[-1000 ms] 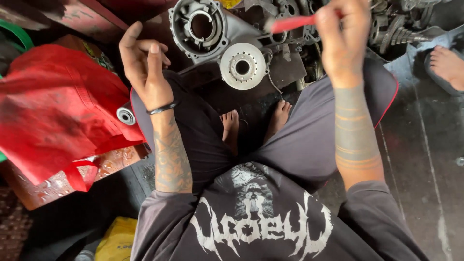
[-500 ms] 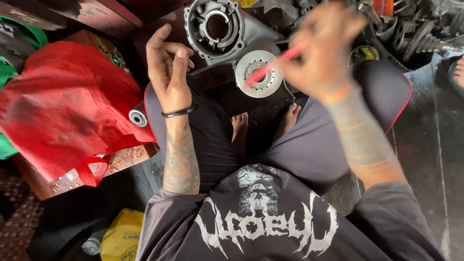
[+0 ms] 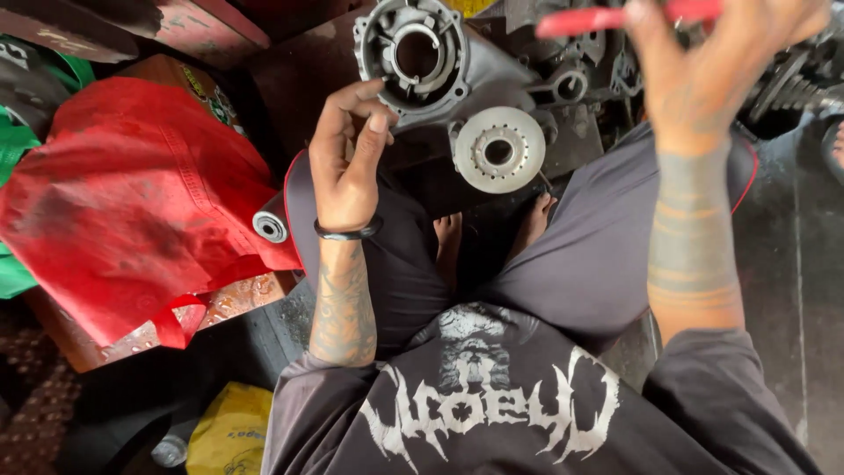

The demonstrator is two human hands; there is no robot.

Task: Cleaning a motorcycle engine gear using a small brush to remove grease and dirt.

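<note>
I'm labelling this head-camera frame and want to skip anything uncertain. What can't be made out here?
- Red-handled tool: its working end is cut off by the top edge and blurred by motion.
- Right hand: blurred, so the grip of its fingers is unclear.
- Left hand: fingertips pinched; anything between them is too small to see.
- Grey engine casing: its top is cropped by the frame edge.
- Metal parts at the upper right: dark and smeared.

The right hand (image 3: 703, 62) is motion-blurred and cut off by the top edge; its grip on the red-handled tool (image 3: 607, 18) cannot be resolved, and the tool's working end is not discernible. The engine parts (image 3: 791, 79) at far right are blurred and partly hidden behind that hand. The left hand (image 3: 347, 158) curls its fingers, hiding the palm. The red bag (image 3: 132, 202) hides whatever lies beneath it.
</note>
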